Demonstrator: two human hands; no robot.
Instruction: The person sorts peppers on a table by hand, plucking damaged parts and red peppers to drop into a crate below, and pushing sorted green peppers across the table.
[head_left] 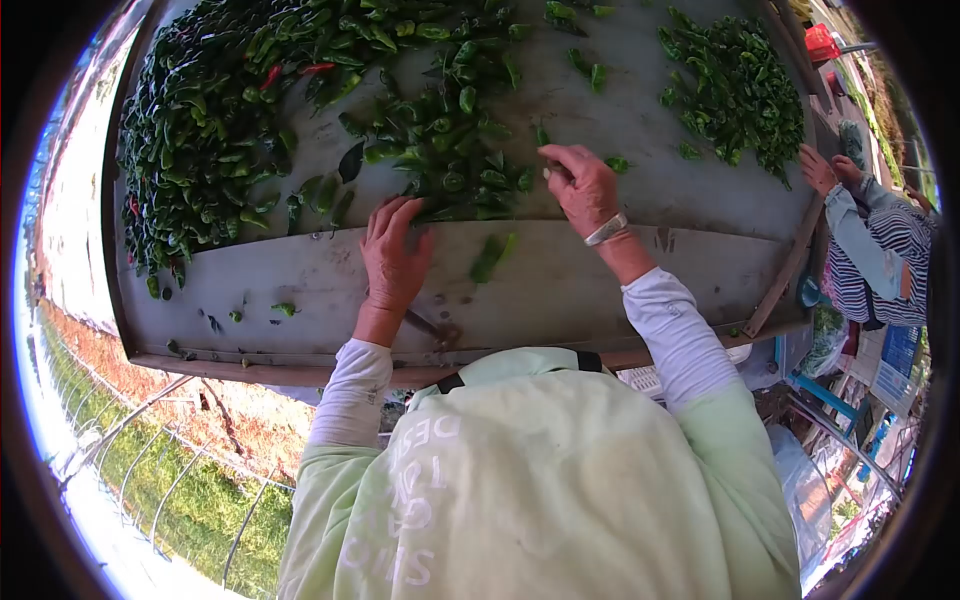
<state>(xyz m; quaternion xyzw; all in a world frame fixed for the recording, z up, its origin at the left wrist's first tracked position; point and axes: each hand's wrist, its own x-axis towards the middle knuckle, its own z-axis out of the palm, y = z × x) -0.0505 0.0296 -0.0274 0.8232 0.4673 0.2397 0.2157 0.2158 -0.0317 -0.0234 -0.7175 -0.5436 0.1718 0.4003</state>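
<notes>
Green peppers lie loosely spread over the middle of a grey table. At their lower edge my left hand rests with curled fingers against some peppers; what it holds, if anything, is hidden. My right hand, with a metal bracelet at the wrist, is to the right of these peppers, its thumb and index finger bent near one green pepper. It is unclear whether the fingertips touch it. A blurred green pepper is between my hands, over the near strip of the table.
A large pepper heap covers the table's left side, with a few red ones in it. A smaller heap lies at the right. Beyond the right edge stands another person in striped clothing, hands at the table. Blue crates are behind.
</notes>
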